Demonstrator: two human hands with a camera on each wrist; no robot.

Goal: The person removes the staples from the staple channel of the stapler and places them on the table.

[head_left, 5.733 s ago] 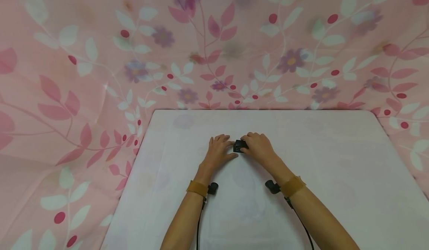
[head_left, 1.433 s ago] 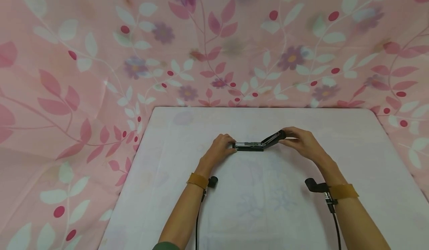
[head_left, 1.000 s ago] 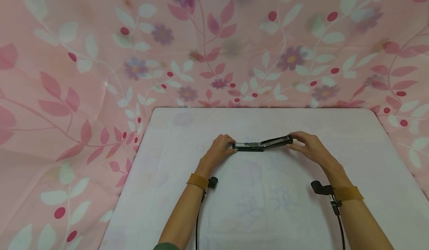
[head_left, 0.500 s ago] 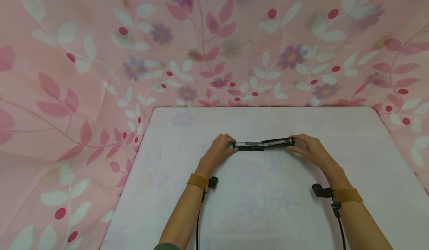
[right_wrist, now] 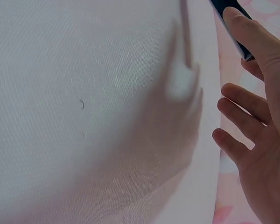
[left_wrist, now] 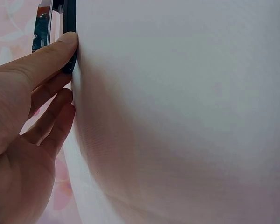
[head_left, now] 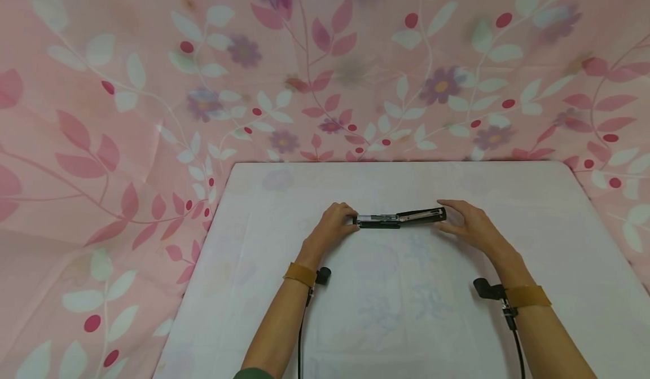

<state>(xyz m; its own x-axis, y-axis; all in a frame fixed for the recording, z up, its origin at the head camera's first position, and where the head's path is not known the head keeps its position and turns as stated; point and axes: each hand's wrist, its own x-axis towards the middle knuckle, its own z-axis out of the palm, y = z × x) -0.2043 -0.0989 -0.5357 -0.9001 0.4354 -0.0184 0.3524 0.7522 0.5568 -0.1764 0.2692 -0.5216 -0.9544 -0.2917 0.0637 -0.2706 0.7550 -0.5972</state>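
Observation:
A black stapler (head_left: 378, 221) lies on the white table with its cover (head_left: 422, 216) folded back to the right, slightly raised at its far end. Metal parts show along the inside of both halves. My left hand (head_left: 332, 224) pinches the stapler's left end; the left wrist view shows the thumb on the black base (left_wrist: 69, 23). My right hand (head_left: 472, 227) is around the cover's right end, with thumb and fingers spread apart. Seen from the right wrist, the thumb overlaps the dark cover (right_wrist: 245, 50) and the other fingers are extended; contact is unclear.
The white table (head_left: 376, 311) ends at a back edge against a pink floral cloth (head_left: 355, 74). Each wrist carries a yellow-brown strap (head_left: 301, 274) with a small black camera (head_left: 488, 289) and a cable.
The stapler, compact between both hands earlier, is now unfolded. My right hand has moved right, lowering the cover, and its fingers have just spread. My left hand has stayed at the left end lately.

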